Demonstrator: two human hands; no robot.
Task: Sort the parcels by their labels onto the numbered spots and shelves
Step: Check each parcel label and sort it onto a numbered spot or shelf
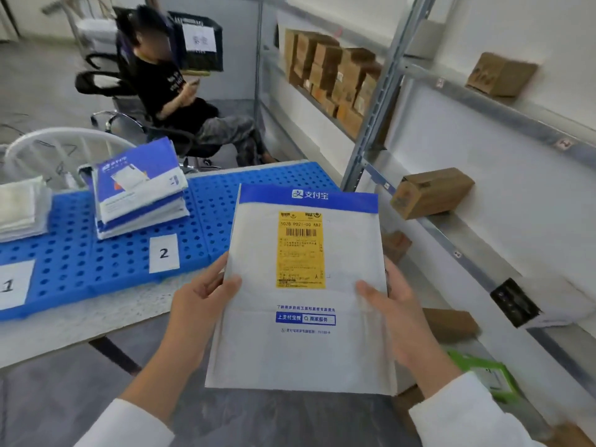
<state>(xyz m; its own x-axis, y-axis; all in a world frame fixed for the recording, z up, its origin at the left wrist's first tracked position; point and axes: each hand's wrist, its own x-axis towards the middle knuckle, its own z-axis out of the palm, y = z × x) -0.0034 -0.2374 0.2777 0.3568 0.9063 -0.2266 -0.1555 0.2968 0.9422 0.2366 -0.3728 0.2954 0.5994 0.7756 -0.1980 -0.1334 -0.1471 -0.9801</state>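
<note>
— Left hand (pixel 201 300) and right hand (pixel 398 312): how do they hold the mailer (pixel 303 350)?
— Each clamps one side edge, thumb on the face, fingers behind. The flat white padded mailer hangs upright in the air, between surface (pixel 64 337) and shelves (pixel 451 230), with its yellow label (pixel 300 250) turned up for reading.
— Where does it belong?
— Its code should decide. A blue perforated plastic mat (pixel 80 262) on the surface bears paper card 1 (pixel 13 285) and card 2 (pixel 163 253); a stack (pixel 138 191) of like mailers lies behind card 2. The metal shelves carry cardboard boxes (pixel 432 193).
</note>
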